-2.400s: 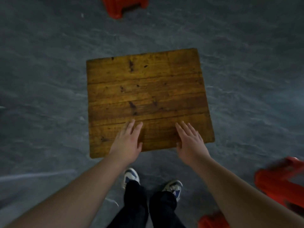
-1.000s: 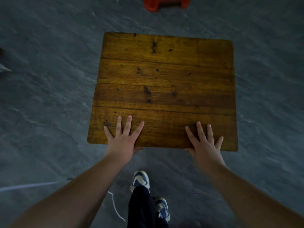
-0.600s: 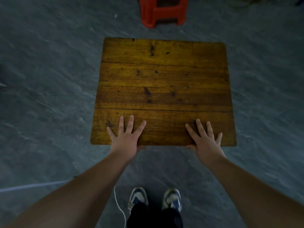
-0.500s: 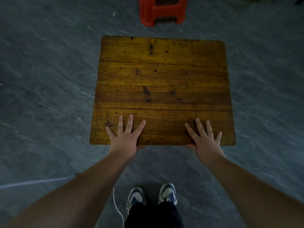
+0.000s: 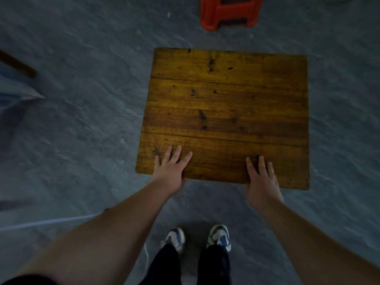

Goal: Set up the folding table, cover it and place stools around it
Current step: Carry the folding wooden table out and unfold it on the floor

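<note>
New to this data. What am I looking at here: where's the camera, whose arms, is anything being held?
There is no robot here: it is a person working with bare hands, filmed by one wide-angle camera worn on the head, looking forward and down. So the arms coming in from the bottom are the wearer's own, and their shoes show below.

The left hand and the right hand lie with straight fingers on the near edge of the wooden table top. The thumbs are hidden at the edge, so nothing is clearly gripped. Nothing lies on the table, and no cover is on it yet.

A red stool stands on the grey floor beyond the far edge.
</note>
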